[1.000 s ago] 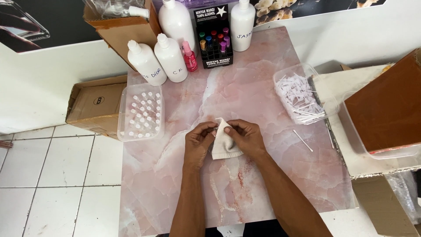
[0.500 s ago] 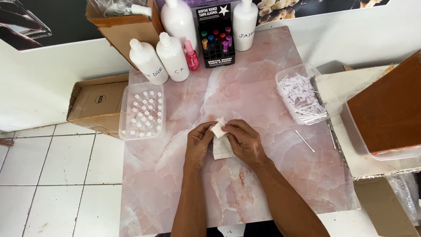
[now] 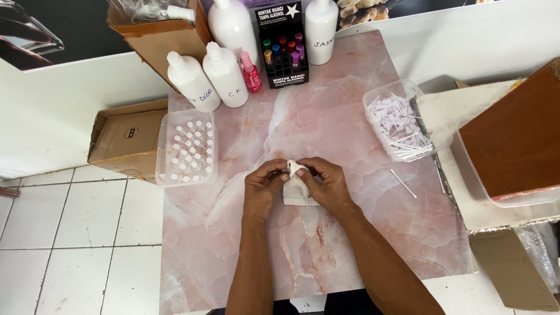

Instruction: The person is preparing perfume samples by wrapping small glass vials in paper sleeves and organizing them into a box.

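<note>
Both hands: left hand point(image 3: 261, 188) and right hand point(image 3: 328, 185) pinch the cloth point(image 3: 296, 188) from opposite sides.
Cloth: lies between them, equally near, on the table point(image 3: 350, 245).

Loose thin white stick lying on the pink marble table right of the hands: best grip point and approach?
Pinch the thin white stick at mid-length, from straight above, fingers across its axis. It lies flat and diagonal on the pink marble tabletop, apart from the clear plastic tub of white sticks. The right hand is nearest, though it is on the small white cloth piece.
</note>
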